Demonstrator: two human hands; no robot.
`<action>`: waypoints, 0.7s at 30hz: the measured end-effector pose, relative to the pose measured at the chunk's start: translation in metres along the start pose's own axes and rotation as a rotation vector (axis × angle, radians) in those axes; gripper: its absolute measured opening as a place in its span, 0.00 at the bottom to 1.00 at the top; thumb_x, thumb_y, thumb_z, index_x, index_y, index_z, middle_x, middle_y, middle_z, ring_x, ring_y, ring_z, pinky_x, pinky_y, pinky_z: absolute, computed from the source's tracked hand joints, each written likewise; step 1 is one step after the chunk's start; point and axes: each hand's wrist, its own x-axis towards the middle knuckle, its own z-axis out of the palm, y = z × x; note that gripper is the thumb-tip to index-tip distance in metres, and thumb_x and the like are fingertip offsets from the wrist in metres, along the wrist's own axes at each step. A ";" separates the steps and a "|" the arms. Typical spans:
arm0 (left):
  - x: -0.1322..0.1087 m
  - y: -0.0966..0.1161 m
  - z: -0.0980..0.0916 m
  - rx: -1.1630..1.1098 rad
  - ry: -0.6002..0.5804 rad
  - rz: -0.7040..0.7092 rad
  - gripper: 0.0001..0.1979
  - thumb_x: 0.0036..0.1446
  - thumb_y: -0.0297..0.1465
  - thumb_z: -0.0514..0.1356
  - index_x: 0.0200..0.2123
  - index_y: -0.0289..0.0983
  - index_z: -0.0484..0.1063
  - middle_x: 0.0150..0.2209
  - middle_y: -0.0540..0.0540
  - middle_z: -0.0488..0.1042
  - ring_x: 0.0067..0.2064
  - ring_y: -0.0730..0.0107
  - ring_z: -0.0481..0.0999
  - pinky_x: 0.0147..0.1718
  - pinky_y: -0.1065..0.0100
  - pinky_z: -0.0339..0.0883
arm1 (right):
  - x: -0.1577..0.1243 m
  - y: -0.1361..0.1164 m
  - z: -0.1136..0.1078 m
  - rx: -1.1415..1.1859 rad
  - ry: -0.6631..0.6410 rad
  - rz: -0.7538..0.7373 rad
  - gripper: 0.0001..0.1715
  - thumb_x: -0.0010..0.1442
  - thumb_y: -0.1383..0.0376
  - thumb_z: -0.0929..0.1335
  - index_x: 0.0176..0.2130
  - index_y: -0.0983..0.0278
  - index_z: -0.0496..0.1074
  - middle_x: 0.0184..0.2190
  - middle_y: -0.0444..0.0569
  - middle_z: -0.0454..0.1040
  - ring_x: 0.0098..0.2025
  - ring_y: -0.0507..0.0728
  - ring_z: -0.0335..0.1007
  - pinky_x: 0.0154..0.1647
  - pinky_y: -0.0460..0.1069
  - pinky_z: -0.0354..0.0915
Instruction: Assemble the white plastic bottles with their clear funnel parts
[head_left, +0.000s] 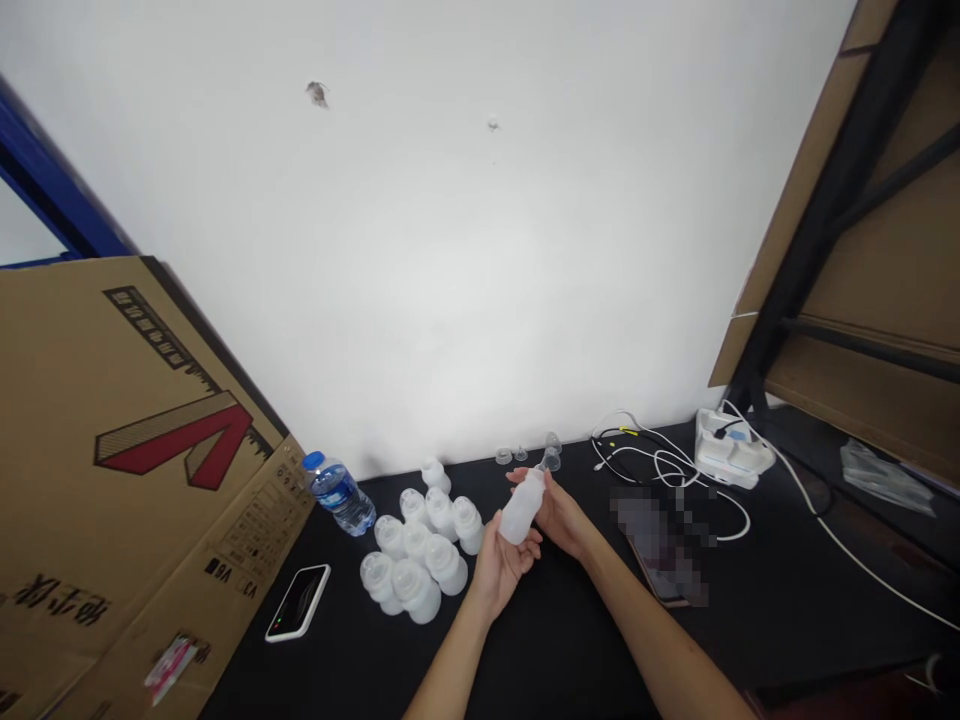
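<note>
Frosted plastic bottle [521, 507] sits between the left hand [501, 565] and right hand [559, 518] (both gripping it), neck pointing away.

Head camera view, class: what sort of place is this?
Probably a packing or assembly workspace: a large cardboard carton leans by the black table, frosted plastic bottles are grouped together, and a black shelf frame stands alongside.

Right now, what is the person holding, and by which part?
A frosted plastic bottle, tilted: the left hand cradles its base end, and the right hand wraps its upper body.
</note>
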 end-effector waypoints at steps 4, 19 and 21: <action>-0.001 0.006 -0.002 -0.181 0.026 -0.118 0.26 0.66 0.49 0.68 0.54 0.33 0.75 0.35 0.42 0.80 0.31 0.69 0.77 0.28 0.73 0.67 | 0.001 -0.001 0.000 0.068 0.037 -0.035 0.34 0.65 0.38 0.74 0.57 0.57 0.78 0.60 0.56 0.80 0.55 0.64 0.76 0.60 0.58 0.68; 0.005 -0.006 -0.005 0.117 0.062 0.087 0.28 0.61 0.57 0.68 0.44 0.37 0.70 0.24 0.54 0.71 0.19 0.80 0.59 0.18 0.76 0.46 | 0.003 -0.002 -0.002 -0.029 0.015 -0.004 0.29 0.64 0.41 0.76 0.47 0.61 0.82 0.48 0.55 0.84 0.50 0.64 0.78 0.58 0.58 0.68; 0.006 -0.008 -0.007 0.216 0.088 0.168 0.29 0.60 0.57 0.70 0.43 0.38 0.69 0.24 0.55 0.72 0.18 0.81 0.60 0.17 0.77 0.44 | 0.003 -0.003 -0.004 -0.057 0.012 -0.004 0.28 0.64 0.41 0.77 0.44 0.62 0.83 0.46 0.55 0.84 0.48 0.64 0.78 0.57 0.57 0.67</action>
